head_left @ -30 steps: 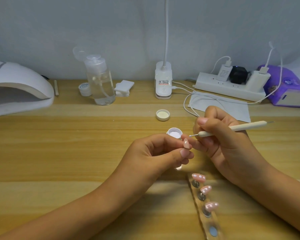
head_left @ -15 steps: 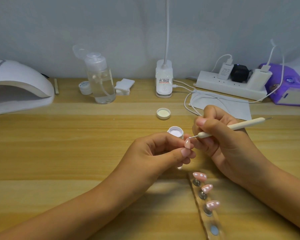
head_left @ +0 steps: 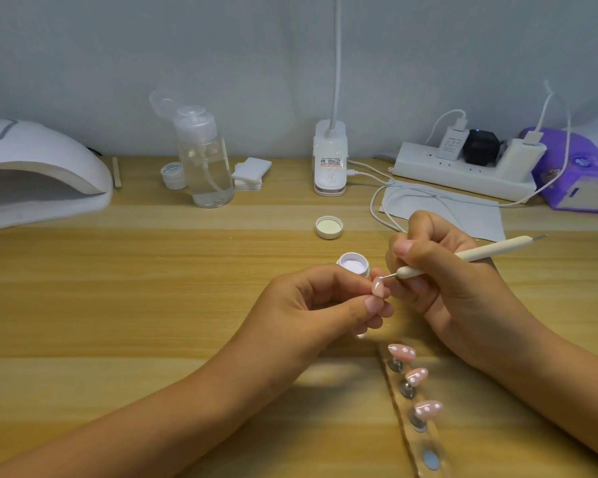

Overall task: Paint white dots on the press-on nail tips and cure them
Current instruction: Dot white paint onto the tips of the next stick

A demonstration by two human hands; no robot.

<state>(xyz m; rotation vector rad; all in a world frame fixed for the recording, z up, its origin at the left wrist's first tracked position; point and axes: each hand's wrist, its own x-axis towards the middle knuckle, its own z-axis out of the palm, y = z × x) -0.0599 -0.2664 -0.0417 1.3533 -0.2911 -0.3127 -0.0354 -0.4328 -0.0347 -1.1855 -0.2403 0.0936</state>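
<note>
My left hand pinches a small stand bearing a pink nail tip, held upright above the wooden table. My right hand grips a cream dotting tool like a pen, and its fine metal point touches the top of that nail tip. Just behind my left fingers stands an open little pot of white gel. Three pink nail tips with white dots sit on pegs along a holder strip at the front right. The white curing lamp stands at the far left.
The pot's lid lies behind the pot. Along the back are a pump bottle, a small jar, cotton pads, a desk lamp base, a power strip with cables, a paper sheet and a purple tissue pack.
The dotting tool's point has come down from just above the held nail tip onto its top. Both hands stay close together with only slight shifts.
</note>
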